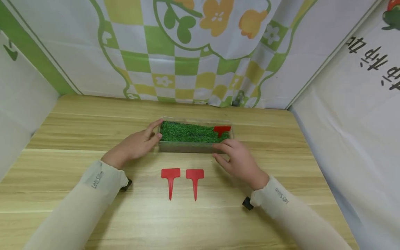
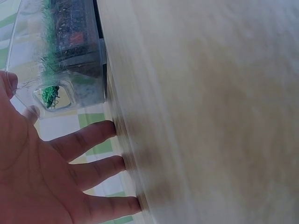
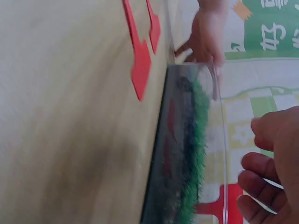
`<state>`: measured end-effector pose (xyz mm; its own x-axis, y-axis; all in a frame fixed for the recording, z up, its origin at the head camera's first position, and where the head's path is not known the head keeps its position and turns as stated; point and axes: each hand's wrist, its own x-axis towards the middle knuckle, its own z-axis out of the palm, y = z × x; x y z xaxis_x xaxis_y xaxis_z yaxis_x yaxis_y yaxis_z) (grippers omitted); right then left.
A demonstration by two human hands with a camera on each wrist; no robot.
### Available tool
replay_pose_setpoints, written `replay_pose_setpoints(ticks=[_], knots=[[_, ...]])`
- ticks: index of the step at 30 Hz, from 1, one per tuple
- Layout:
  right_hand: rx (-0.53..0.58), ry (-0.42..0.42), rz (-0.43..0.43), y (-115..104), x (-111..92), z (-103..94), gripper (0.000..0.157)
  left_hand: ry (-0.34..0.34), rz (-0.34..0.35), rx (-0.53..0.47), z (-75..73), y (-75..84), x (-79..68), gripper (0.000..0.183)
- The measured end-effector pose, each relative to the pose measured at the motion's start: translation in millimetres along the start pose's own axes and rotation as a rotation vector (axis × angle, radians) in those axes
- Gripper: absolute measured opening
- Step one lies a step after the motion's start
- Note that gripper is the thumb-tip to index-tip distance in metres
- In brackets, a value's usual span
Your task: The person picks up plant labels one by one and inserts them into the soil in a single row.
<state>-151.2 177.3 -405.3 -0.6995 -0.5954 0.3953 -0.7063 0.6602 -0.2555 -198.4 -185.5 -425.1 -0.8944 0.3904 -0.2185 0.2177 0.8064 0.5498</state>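
Note:
A clear plastic box (image 1: pixel 187 147) with green artificial grass (image 1: pixel 187 132) stands crosswise on the wooden table. One red T-shaped plant label (image 1: pixel 222 129) sticks up from the grass at its right end. At the box's left end, my left hand (image 1: pixel 134 146) touches the wall with thumb and index finger. Its other fingers (image 2: pixel 96 171) are spread straight against the tabletop in the left wrist view. My right hand (image 1: pixel 239 162) is by the front right corner, fingers loosely bent and holding nothing. Two more red plant labels, a left one (image 1: pixel 170 173) and a right one (image 1: pixel 195 174), lie flat before the box.
Behind the table (image 1: pixel 265 126) hangs a checked green and yellow curtain (image 1: pixel 187 66). White cloth walls (image 1: pixel 350 114) close off both sides. Each wrist carries a small black device, such as the one at the right cuff (image 1: pixel 248 203).

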Motion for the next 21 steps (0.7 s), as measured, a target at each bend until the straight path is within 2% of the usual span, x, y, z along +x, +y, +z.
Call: replay_pose_setpoints(ticks=[6, 10, 13, 21], knots=[[-0.047, -0.175, 0.028, -16, -4, 8.1, 0.037, 0.002, 0.006, -0.009, 0.0, 0.2, 0.0, 0.065], [-0.085, -0.31, 0.015, -30, -5, 14.3, 0.052, -0.002, 0.007, -0.007, -0.3, -0.8, 0.3, 0.064], [-0.077, -0.402, 0.041, -39, -5, 19.9, 0.062, 0.001, 0.003, -0.007, -0.3, -1.2, 0.6, 0.064], [-0.072, -0.557, 0.074, -50, -6, 32.7, 0.083, -0.003, -0.005, -0.003, -0.8, 1.6, -0.4, 0.064]])
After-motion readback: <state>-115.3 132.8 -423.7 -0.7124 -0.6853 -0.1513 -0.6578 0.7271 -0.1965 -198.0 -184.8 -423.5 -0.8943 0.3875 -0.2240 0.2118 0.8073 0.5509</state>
